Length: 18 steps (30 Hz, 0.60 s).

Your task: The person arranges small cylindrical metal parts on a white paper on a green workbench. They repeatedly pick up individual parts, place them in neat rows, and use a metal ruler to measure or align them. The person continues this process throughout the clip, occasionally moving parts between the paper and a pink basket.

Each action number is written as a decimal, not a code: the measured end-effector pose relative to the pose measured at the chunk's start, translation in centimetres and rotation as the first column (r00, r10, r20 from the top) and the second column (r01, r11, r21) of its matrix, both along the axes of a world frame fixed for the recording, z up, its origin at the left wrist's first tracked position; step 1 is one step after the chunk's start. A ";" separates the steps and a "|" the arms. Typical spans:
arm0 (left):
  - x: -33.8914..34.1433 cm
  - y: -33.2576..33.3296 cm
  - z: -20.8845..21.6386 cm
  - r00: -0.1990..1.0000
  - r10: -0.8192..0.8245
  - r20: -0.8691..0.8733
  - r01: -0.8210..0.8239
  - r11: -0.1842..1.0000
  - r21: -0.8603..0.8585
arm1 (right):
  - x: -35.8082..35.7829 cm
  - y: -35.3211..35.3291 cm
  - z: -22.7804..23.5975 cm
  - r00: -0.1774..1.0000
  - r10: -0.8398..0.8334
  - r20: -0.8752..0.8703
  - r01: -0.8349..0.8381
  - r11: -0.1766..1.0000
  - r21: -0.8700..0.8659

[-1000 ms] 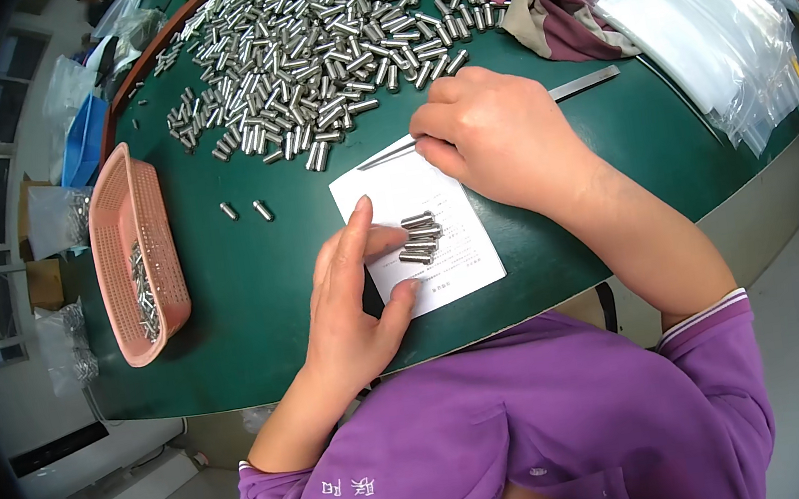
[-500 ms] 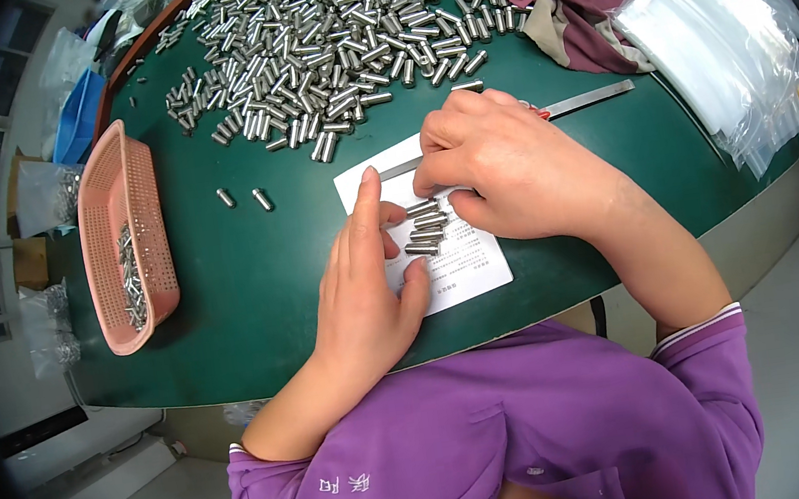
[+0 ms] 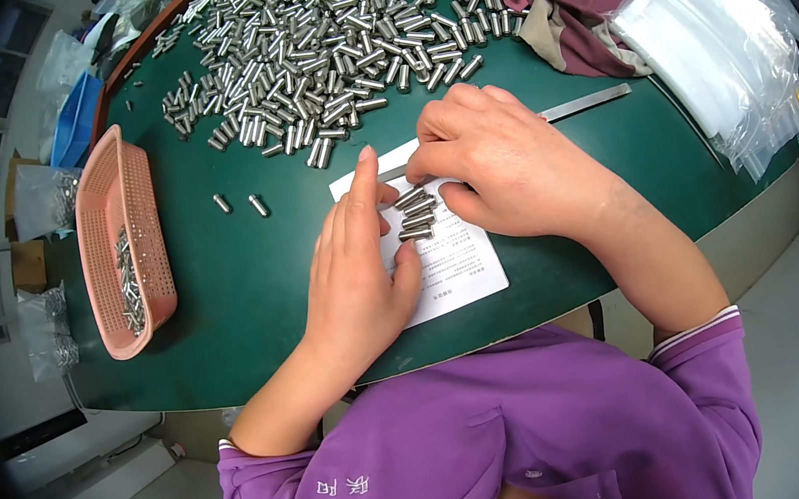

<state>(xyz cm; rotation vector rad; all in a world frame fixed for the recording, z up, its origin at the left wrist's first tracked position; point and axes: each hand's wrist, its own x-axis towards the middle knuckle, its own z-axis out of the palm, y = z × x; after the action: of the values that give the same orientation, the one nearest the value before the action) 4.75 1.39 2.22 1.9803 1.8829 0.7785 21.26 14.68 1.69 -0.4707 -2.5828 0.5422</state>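
A short row of shiny metal pins (image 3: 416, 215) lies on a printed white sheet (image 3: 453, 273) near the table's front edge. My left hand (image 3: 352, 256) is open along the row's left side, its fingers stretched away from me and its thumb by the nearest pins. From the right, my right hand (image 3: 489, 162) arches over the row's far end, fingers curled down and closed. Whatever is in those fingers is hidden. A flat metal strip (image 3: 587, 103) runs beneath my right hand and shows on both sides of it.
A large heap of metal pins (image 3: 323, 48) covers the table's far middle. Two loose pins (image 3: 258, 206) lie left of the sheet. At the left stands a pink basket (image 3: 152, 272) with small metal parts. A maroon cloth (image 3: 585, 8) and clear plastic bags (image 3: 705, 38) lie right.
The pins in the row have shifted slightly, with the far ones now slanted. My left hand has moved a little away from me; the right stays nearly in place.
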 end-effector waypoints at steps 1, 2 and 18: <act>-0.1 0.1 -0.1 1.000 -0.001 -0.010 0.001 1.000 0.008 | 0.0 0.0 0.0 1.000 -0.004 -0.008 0.004 1.000 0.003; -0.1 0.2 -0.2 1.000 -0.001 -0.020 0.001 1.000 0.015 | -0.1 0.0 0.0 1.000 -0.008 -0.016 0.008 1.000 0.005; -0.3 -0.5 0.4 1.000 -0.009 -0.022 0.009 1.000 0.001 | 0.0 0.0 0.1 0.999 0.042 0.001 -0.042 0.999 -0.026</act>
<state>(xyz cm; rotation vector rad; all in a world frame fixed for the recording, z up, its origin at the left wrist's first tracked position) 4.46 0.89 2.63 2.0047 1.8841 0.7591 21.24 14.70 1.75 -0.4256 -2.5949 0.5902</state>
